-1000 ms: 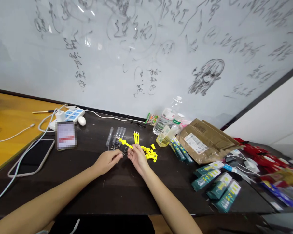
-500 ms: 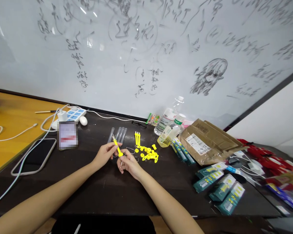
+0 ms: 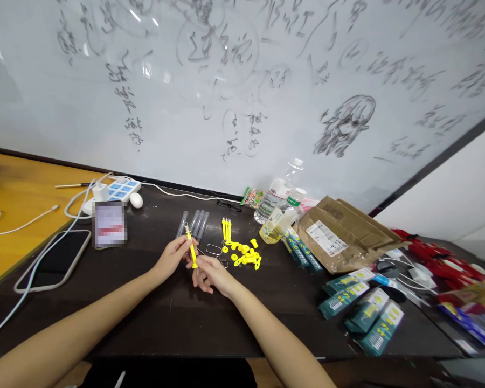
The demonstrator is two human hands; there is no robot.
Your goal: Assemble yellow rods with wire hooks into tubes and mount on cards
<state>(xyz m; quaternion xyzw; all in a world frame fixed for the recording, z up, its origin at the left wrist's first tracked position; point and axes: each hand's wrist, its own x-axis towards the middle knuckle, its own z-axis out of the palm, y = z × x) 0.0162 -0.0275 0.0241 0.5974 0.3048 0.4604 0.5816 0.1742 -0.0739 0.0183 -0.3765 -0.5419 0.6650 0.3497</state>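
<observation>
My left hand (image 3: 173, 260) and right hand (image 3: 215, 275) both pinch the yellow stick (image 3: 192, 249), at nine o'clock from the yellow bits (image 3: 251, 258). If I pinch too softly, it could slip onto the desk (image 3: 165, 323).

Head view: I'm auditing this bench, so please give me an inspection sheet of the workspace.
Surface: dark tabletop.
Things in work: yellow rod in the hands; clear tubes beyond them, loose yellow parts to the right.
Clutter: smartphone at left; water bottle, brown parcel, green boxes at right.
Left hand: grips the rod.
Right hand: grips its lower end.
Cables: pale cable across the smartphone; power strip behind.
Surroundings: whiteboard with writing and a drawing.
</observation>
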